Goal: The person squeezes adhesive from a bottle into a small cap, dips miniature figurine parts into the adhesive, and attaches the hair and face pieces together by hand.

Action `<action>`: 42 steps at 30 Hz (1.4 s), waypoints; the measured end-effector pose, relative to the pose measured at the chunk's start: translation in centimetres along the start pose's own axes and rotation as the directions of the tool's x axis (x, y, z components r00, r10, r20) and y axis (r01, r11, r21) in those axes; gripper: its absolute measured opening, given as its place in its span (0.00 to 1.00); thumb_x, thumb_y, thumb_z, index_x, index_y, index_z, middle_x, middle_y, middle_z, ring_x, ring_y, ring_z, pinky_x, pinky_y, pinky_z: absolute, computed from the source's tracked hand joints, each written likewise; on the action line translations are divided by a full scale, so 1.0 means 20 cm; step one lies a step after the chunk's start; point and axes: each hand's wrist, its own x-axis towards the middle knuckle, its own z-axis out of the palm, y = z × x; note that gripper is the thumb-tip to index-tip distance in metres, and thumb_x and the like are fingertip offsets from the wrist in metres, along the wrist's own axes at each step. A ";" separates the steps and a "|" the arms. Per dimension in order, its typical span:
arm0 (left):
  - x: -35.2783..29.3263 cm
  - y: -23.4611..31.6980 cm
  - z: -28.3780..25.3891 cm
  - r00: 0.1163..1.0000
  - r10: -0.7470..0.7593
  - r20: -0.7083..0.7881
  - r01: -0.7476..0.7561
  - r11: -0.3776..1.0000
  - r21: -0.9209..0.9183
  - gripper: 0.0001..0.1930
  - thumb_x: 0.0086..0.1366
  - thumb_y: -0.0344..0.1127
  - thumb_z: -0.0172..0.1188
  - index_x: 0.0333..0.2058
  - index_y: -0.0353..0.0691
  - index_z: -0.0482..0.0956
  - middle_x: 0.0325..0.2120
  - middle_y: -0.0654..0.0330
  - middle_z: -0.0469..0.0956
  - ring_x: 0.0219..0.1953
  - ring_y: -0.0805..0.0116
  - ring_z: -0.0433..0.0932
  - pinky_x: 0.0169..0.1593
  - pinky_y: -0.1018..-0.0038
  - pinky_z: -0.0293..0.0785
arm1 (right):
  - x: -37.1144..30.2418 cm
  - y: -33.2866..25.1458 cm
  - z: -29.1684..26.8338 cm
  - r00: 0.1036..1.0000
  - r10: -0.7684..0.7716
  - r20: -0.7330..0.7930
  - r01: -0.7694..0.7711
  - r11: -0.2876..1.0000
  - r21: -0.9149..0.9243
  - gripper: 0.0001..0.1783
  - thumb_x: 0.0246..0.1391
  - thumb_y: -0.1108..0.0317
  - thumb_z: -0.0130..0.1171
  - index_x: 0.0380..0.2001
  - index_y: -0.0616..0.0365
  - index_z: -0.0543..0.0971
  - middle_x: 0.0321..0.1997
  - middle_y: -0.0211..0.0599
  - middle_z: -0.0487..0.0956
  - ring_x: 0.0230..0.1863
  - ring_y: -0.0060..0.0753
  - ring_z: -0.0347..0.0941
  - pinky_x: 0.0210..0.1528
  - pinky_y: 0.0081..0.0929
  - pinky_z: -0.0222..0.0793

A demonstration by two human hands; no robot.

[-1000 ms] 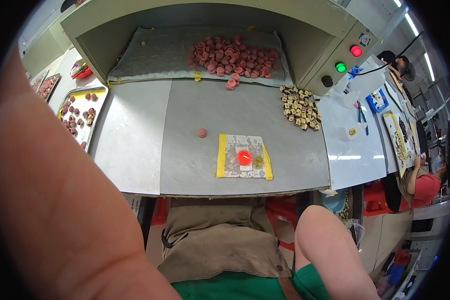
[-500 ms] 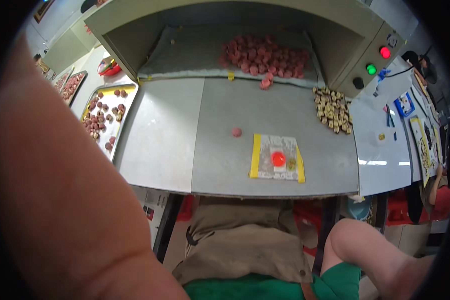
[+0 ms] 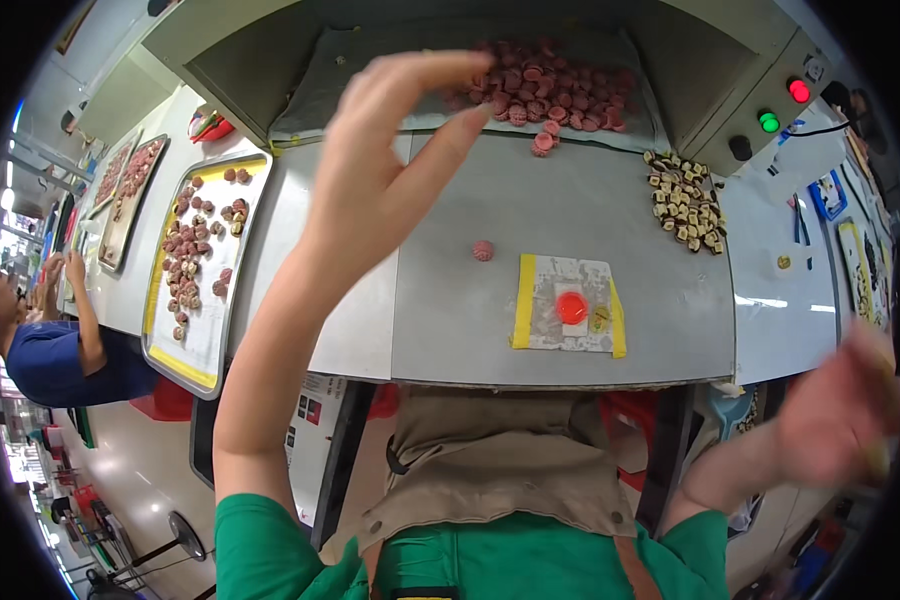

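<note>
My left hand (image 3: pixel 390 140) is raised over the grey table, thumb and fingers apart, with nothing seen between them. Its fingertips overlap the left edge of a pile of small pink ridged cups (image 3: pixel 560 90) lying on a grey cloth inside the open booth; whether they touch is unclear. My right hand (image 3: pixel 840 420) is off the table at the right, smeared by motion, so its fingers cannot be made out. One pink ridged ball (image 3: pixel 483 250) sits alone on the table. Right of it, a white pad (image 3: pixel 550 340) with yellow tape edges bears a glossy red-orange round piece (image 3: pixel 572 308).
A batch of cream-and-dark small blocks (image 3: pixel 685 205) lies at the table's right. At left stands a metal tray (image 3: pixel 210 330) of pinkish balls. The booth's side panel (image 3: pixel 770 110) carries red and green lights. A co-worker in a blue shirt (image 3: pixel 55 355) is at far left.
My left forearm has swung from the left foreground in toward the booth, and the hand now shows near the pink pile. My right hand has risen at the right side.
</note>
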 end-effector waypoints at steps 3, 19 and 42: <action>-0.14 -0.24 0.12 0.968 -0.211 0.136 0.227 0.967 -0.115 0.14 0.62 0.32 0.59 0.46 0.38 0.76 0.41 0.54 0.77 0.44 0.62 0.76 0.46 0.70 0.72 | -0.15 0.25 0.38 0.803 0.429 0.412 -0.318 0.895 -0.312 0.10 0.53 0.72 0.55 0.39 0.63 0.76 0.42 0.43 0.76 0.44 0.37 0.71 0.46 0.32 0.67; -0.18 -0.33 0.45 0.977 0.031 0.212 -0.046 0.997 0.066 0.11 0.57 0.28 0.59 0.40 0.44 0.78 0.34 0.62 0.76 0.38 0.58 0.71 0.44 0.67 0.68 | -0.20 0.74 0.46 0.640 0.498 0.585 0.109 0.695 -0.711 0.09 0.52 0.73 0.58 0.38 0.61 0.76 0.36 0.41 0.77 0.39 0.45 0.73 0.43 0.33 0.68; -0.69 0.24 0.12 0.585 -0.565 0.581 0.511 -0.300 -0.806 0.19 0.70 0.35 0.51 0.57 0.34 0.68 0.41 0.64 0.74 0.46 0.74 0.75 0.50 0.79 0.71 | -0.34 0.43 0.49 0.481 0.667 0.570 -0.178 0.710 -0.681 0.12 0.59 0.73 0.49 0.45 0.61 0.77 0.40 0.37 0.74 0.43 0.34 0.71 0.47 0.25 0.65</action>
